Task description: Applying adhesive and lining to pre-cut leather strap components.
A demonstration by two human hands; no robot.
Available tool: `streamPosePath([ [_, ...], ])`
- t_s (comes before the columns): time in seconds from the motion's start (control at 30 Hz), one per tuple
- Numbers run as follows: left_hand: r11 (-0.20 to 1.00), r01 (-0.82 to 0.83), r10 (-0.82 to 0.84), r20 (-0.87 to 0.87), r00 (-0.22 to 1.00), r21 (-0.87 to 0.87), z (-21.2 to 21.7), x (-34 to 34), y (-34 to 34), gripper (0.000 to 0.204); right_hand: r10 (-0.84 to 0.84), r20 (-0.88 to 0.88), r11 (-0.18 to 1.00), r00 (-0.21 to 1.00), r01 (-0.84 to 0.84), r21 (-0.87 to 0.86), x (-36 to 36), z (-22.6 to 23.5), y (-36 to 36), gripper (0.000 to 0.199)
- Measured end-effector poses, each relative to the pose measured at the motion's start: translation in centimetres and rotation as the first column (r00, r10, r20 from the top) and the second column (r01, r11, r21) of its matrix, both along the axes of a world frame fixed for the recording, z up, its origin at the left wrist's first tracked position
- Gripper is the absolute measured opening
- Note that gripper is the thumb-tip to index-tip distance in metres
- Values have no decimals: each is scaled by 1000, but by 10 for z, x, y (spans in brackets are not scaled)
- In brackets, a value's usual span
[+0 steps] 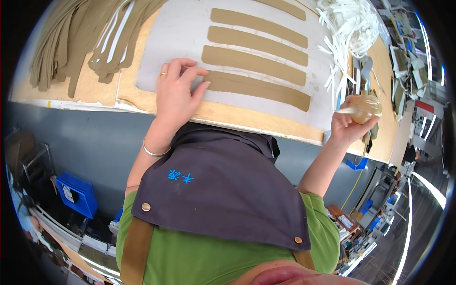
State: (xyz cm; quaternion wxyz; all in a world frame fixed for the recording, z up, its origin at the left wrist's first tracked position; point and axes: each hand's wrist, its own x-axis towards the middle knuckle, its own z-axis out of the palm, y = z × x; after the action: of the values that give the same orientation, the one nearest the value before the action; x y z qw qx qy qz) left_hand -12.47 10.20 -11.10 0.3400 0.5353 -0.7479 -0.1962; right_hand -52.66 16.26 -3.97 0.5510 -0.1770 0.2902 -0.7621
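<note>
Several tan strips lie in rows, spaced apart, across a light grey sheet [166, 35] on the worktable. At the left end of the nearest strip [259, 90] is my left hand [178, 88], its fingers bent and its thumb and forefinger apart around the strip's end. I cannot tell whether they touch it. Off to the right, my right hand [349, 126] grips a rounded, see-through squeeze bottle [366, 108] with amber contents. Its pale nozzle points left, and the bottle is held beyond the sheet's right edge.
Bundles of tan strips [61, 45] hang toward the table's front at the far left. A tangled heap of white strips [349, 28] sits at the back right, near a flat-bladed tool [366, 66]. A blue crate [77, 194] stands below at left. The wooden table edge [228, 121] runs before me.
</note>
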Motion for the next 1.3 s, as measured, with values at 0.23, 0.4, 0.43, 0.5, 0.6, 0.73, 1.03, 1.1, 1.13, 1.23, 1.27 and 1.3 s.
streamPosePath([
  [0.23, 1000, -13, 14, 19, 1000, -20, 4, -1, -15, 31, -156, -307, 986, 939, 165, 4, 111, -1, -80, 61],
  [0.4, 998, -54, 56, 73, 996, -23, -3, -3, -12, 28, 7, -651, 998, 759, 33, 49, 175, -38, -111, 61],
  [0.43, 998, -57, 58, 67, 996, -18, -3, -3, -12, 28, 17, -693, 1000, 721, 0, 24, 179, -41, -112, 59],
  [0.5, 998, -61, 61, 63, 996, -15, -2, -4, -11, 28, 31, -768, 997, 640, -71, -20, 186, -46, -113, 56],
  [0.6, 998, -65, 66, 68, 995, -15, -3, -4, -11, 29, 21, -838, 996, 546, -87, -32, 188, -50, -113, 51],
  [0.73, 998, -68, 69, 68, 995, -6, -4, -3, -10, 28, 12, -858, 997, 513, -72, -29, 182, -62, -115, 55],
  [1.03, 998, -60, 60, 65, 996, 9, -2, -2, -10, 29, 41, -867, 998, 496, -67, 8, 178, -59, -114, 58],
  [1.1, 998, -60, 60, 61, 996, 12, -2, -3, -10, 29, 22, -869, 999, 495, -52, -4, 172, -59, -113, 58],
  [1.13, 998, -60, 59, 59, 997, 12, -2, -3, -10, 29, 0, -879, 999, 477, -45, -25, 167, -59, -113, 56],
  [1.23, 998, -55, 54, 61, 997, 22, -2, -3, -11, 29, -76, -913, 995, 400, -32, -96, 152, -60, -111, 48],
  [1.27, 998, -52, 50, 63, 997, 27, -1, -3, -11, 29, -95, -920, 993, 379, -26, -114, 149, -60, -111, 46],
  [1.3, 998, -55, 53, 69, 996, 29, -1, -3, -11, 29, -99, -922, 993, 374, -19, -114, 145, -58, -109, 45],
])
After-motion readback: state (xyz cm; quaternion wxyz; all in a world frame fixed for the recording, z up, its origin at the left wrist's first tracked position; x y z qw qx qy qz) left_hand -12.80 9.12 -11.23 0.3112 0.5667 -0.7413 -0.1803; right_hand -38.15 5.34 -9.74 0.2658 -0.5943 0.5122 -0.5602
